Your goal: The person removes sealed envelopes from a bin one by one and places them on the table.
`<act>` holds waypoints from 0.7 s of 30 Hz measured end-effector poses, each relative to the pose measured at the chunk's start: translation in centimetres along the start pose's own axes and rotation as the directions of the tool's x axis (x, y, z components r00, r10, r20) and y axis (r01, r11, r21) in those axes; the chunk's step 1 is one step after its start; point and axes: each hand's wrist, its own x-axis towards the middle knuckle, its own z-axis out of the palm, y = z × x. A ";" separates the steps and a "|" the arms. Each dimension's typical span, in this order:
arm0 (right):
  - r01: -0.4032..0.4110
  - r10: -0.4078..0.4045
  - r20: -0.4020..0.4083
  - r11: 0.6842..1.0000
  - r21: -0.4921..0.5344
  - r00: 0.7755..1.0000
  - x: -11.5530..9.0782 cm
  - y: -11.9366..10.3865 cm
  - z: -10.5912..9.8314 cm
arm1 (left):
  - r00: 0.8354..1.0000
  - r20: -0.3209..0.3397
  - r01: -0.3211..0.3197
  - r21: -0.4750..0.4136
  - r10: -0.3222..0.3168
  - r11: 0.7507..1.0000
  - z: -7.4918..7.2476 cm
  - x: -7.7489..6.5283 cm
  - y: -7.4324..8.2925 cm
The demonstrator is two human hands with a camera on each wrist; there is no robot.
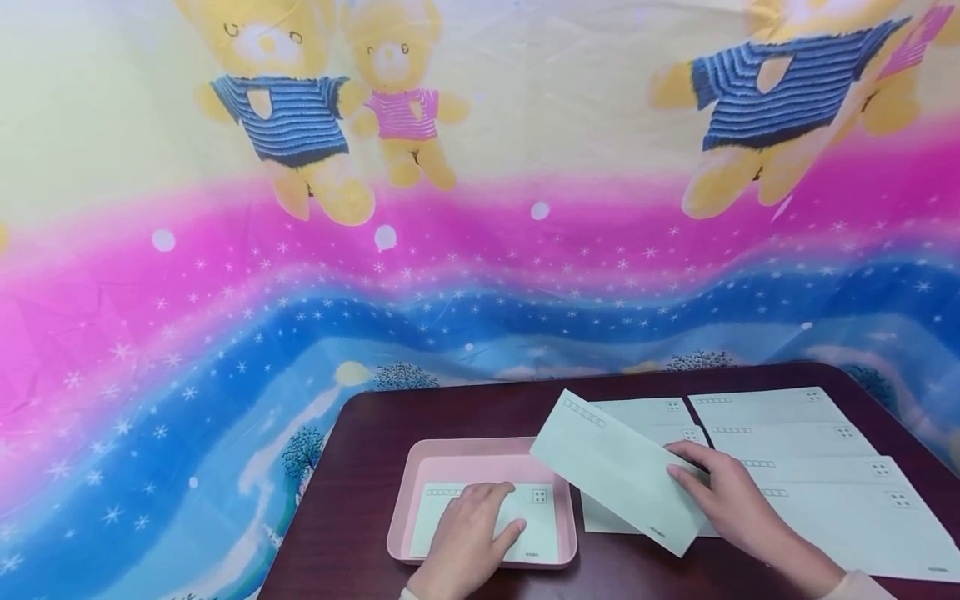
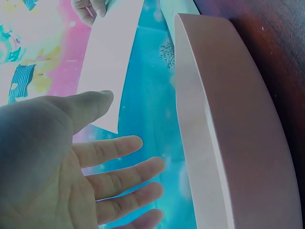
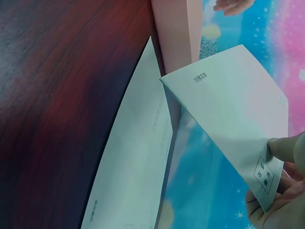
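A pale envelope (image 1: 615, 475) is pinched at its right end by my right hand (image 1: 723, 492), thumb on the near face. It is tilted and raised over the right rim of a pink tray (image 1: 399, 508). Another envelope (image 1: 540, 529) lies flat inside that tray. My left hand (image 1: 468, 529) hovers over the tray with its fingers extended and nothing in its grasp. In the left wrist view the left fingers (image 2: 126, 174) are spread beside the tray wall (image 2: 238, 119). In the right wrist view the held envelope (image 3: 224, 105) shows a small printed stamp box near the thumb.
Overlapping envelopes (image 1: 840, 525) lie in a row at the right of the dark wooden table (image 1: 330, 517). A second group of envelopes (image 1: 630, 410) lies between them and the tray. Behind the table hangs a cloth (image 1: 525, 250) printed with bears.
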 end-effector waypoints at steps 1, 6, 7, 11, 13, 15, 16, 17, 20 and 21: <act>0.001 -0.001 0.003 1.000 -0.004 1.000 -0.1 0.1 -0.1 | 1.000 0.000 -0.004 0.001 0.004 1.000 0.1 0.0 0.0; -0.003 0.003 0.009 1.000 -0.031 1.000 -0.6 0.9 -0.5 | 1.000 0.014 -0.019 0.012 0.019 1.000 0.3 -0.3 0.3; -0.008 0.008 0.009 0.999 -0.039 1.000 -0.7 1.0 -0.5 | 1.000 0.016 -0.022 0.014 0.022 1.000 0.4 -0.3 0.3; -0.040 0.042 0.027 0.997 -0.064 0.999 -1.1 1.7 -0.9 | 0.999 0.019 -0.041 0.018 0.040 0.999 0.6 -0.5 0.4; -0.051 0.053 0.029 0.996 -0.071 0.998 -1.2 2.0 -1.1 | 0.999 0.016 -0.049 0.022 0.049 0.999 0.6 -0.5 0.4; -0.044 0.046 0.023 0.996 -0.072 0.999 -1.4 2.3 -1.3 | 0.998 0.016 -0.056 0.025 0.055 0.998 0.7 -0.6 0.4; -0.036 0.038 0.015 0.996 -0.075 0.999 -1.5 2.5 -1.3 | 0.998 0.018 -0.058 0.026 0.057 0.998 0.7 -0.6 0.5; -0.030 0.030 0.006 0.997 -0.077 1.000 -1.6 2.6 -1.3 | 0.998 0.020 -0.059 0.026 0.059 0.998 0.8 -0.6 0.5; -0.012 0.011 -0.007 0.997 -0.073 1.000 -1.9 3.2 -1.4 | 0.998 0.028 -0.060 0.023 0.059 0.998 0.8 -0.5 0.6; -0.016 0.016 -0.001 0.997 -0.071 1.000 -2.0 3.3 -1.5 | 0.998 0.029 -0.060 0.023 0.060 0.998 0.9 -0.5 0.6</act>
